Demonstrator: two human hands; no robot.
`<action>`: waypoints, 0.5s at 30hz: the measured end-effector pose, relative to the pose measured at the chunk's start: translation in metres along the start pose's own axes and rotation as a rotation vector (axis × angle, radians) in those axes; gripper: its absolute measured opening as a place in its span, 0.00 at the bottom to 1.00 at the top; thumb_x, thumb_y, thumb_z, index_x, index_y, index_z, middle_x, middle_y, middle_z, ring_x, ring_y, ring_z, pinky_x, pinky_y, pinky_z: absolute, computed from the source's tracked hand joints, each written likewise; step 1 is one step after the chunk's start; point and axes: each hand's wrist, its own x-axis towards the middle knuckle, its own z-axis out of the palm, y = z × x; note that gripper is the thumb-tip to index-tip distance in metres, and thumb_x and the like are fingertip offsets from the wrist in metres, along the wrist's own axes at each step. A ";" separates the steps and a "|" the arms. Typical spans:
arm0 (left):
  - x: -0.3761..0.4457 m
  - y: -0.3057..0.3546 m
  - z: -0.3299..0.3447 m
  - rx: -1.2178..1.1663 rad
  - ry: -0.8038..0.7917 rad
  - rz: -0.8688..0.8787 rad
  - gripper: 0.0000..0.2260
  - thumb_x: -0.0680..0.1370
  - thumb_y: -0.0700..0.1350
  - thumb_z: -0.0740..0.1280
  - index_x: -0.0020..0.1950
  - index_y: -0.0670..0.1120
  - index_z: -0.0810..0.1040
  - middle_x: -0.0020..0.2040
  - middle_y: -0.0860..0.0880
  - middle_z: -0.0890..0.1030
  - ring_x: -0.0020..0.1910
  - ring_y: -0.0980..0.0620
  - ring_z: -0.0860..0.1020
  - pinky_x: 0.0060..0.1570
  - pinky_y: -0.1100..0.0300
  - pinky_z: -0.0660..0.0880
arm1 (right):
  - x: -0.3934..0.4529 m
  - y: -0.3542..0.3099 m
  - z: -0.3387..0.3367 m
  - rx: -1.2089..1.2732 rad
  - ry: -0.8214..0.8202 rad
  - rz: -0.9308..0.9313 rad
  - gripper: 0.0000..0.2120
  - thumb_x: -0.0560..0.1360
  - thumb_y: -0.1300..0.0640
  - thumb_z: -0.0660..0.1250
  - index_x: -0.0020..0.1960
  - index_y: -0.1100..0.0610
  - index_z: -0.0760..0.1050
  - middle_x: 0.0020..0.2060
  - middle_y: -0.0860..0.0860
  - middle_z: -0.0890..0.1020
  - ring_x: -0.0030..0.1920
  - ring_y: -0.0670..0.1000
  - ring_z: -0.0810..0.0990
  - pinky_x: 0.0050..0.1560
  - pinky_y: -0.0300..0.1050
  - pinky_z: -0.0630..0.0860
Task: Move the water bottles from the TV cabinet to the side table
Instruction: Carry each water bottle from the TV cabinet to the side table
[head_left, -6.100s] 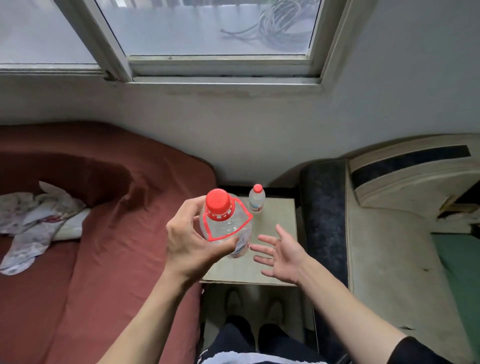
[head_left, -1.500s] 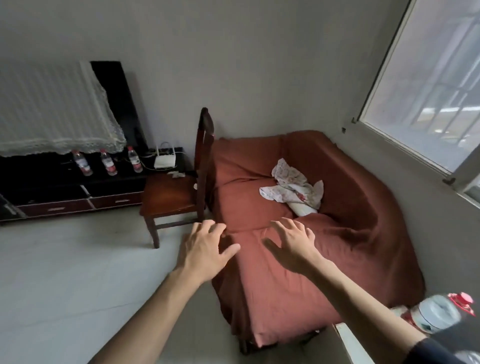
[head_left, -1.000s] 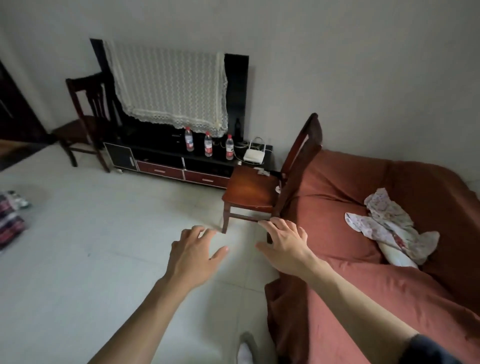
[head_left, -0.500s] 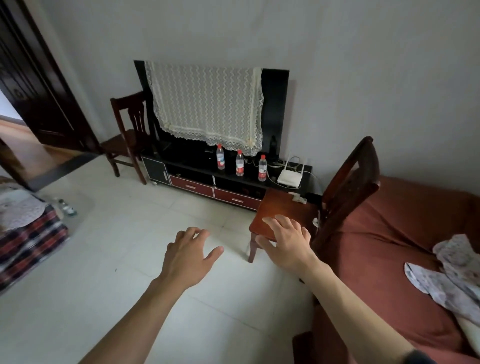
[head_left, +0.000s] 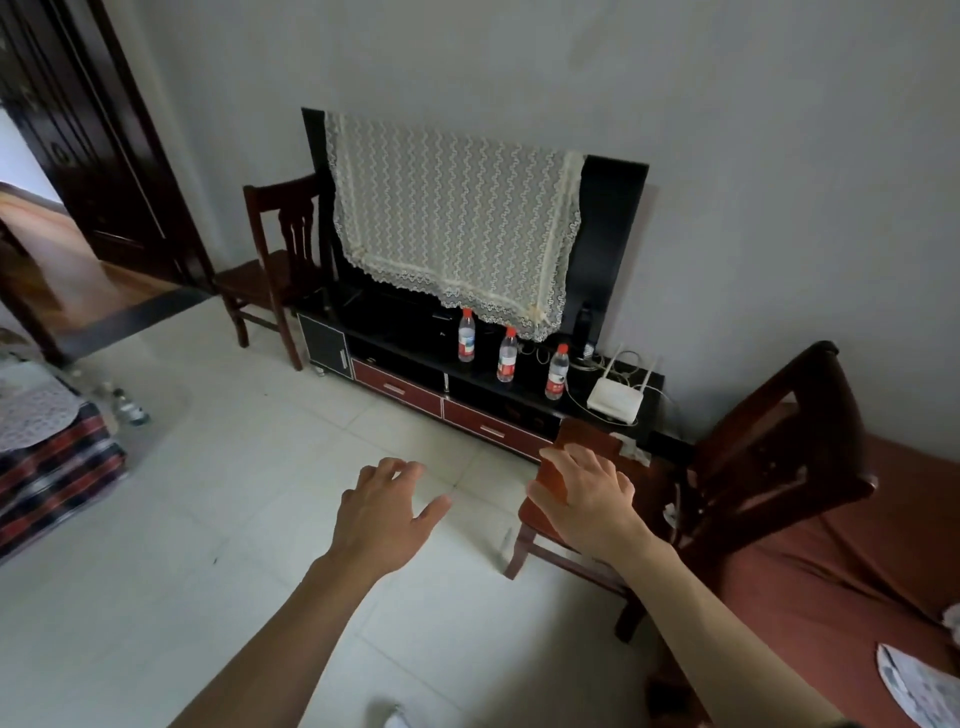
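single head view, angled down toward distant tv cabinet (head_left: 467, 384)

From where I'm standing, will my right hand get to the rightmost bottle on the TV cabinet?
Probably not yet. The right hand hangs open and apart from the rightmost bottle, with a chair seat between them. The cabinet front looks free to walk up to.

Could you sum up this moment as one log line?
phase: approaching black TV cabinet | left hand: open, empty | right hand: open, empty | three clear red-capped water bottles: upright on cabinet
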 end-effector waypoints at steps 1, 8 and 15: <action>0.016 -0.007 -0.002 -0.015 0.009 0.000 0.25 0.80 0.65 0.58 0.73 0.53 0.69 0.72 0.53 0.69 0.69 0.49 0.68 0.65 0.51 0.69 | 0.017 -0.005 -0.001 -0.014 -0.007 -0.002 0.29 0.78 0.35 0.53 0.77 0.43 0.58 0.77 0.48 0.59 0.77 0.56 0.54 0.75 0.63 0.48; 0.127 -0.051 -0.029 -0.093 0.043 0.025 0.28 0.80 0.65 0.58 0.74 0.52 0.68 0.73 0.52 0.69 0.70 0.49 0.67 0.65 0.50 0.70 | 0.137 -0.056 -0.014 -0.062 0.029 0.013 0.29 0.78 0.34 0.54 0.77 0.42 0.58 0.78 0.47 0.59 0.78 0.54 0.54 0.75 0.61 0.51; 0.203 -0.077 -0.027 -0.139 0.014 0.004 0.28 0.79 0.67 0.58 0.75 0.53 0.67 0.73 0.53 0.69 0.70 0.50 0.67 0.65 0.51 0.69 | 0.229 -0.085 0.001 -0.010 -0.010 0.017 0.29 0.79 0.36 0.55 0.77 0.43 0.59 0.78 0.48 0.59 0.78 0.54 0.54 0.75 0.62 0.51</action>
